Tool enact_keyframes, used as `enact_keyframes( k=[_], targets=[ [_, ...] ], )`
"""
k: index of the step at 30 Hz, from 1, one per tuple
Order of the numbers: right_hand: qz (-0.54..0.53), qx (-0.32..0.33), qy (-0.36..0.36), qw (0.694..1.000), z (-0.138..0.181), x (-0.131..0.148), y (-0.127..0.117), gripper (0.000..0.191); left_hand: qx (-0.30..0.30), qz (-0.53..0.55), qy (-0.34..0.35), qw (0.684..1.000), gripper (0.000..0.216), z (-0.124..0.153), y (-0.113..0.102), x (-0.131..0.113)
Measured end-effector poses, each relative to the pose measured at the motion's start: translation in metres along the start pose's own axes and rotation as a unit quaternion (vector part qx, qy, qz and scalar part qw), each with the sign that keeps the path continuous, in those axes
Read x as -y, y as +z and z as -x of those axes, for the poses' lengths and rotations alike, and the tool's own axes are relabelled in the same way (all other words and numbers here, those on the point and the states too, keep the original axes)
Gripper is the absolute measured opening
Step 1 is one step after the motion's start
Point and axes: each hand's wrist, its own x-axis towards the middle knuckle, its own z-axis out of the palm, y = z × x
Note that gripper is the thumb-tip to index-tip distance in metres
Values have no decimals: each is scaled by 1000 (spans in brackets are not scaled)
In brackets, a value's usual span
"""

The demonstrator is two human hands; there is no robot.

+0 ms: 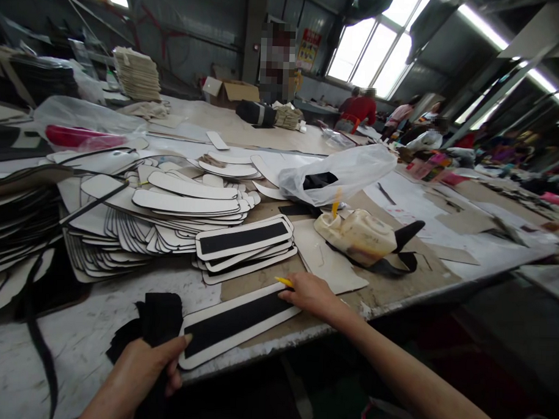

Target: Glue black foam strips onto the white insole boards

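While left hand (pixel 139 366) has its grip clamped on one end of a white-bordered black panel (pixel 239 325) at the near edge of the table (pixel 85 334), right hand (pixel 314 294) clasps a yellow tool (pixel 283 282) over the other end.

cardboard box (pixel 240 93), bright window (pixel 370 54), person in red (pixel 362 108)

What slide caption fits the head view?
Left hand pinching one end of a white-bordered black panel, right hand holding a yellow tool at the other.
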Motion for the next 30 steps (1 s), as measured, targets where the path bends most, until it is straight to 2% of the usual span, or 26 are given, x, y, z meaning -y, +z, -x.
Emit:
enact_keyframes(
  k=[7, 15, 20, 26, 30],
  targets=[
    [-4, 11, 5, 1000, -1, -1, 0, 32, -10, -5, 28, 1000, 46, 5, 1, -2],
    [0, 11, 12, 1000, -2, -4, 2, 35, -12, 17, 9, 1000, 44, 5, 3, -4],
    [6, -1, 17, 1000, 1, -5, -4, 39, -9, -11, 4, 1000, 47, 0, 2, 1],
    [14, -57, 51, 997, 9, -21, -7, 31, -20, -24, 10, 999, 45, 2, 3, -2],
    [-23, -83, 63, 994, 14, -34, -5, 27, -33, -30, 29, 999, 43, 6, 4, -6]
  ],
)
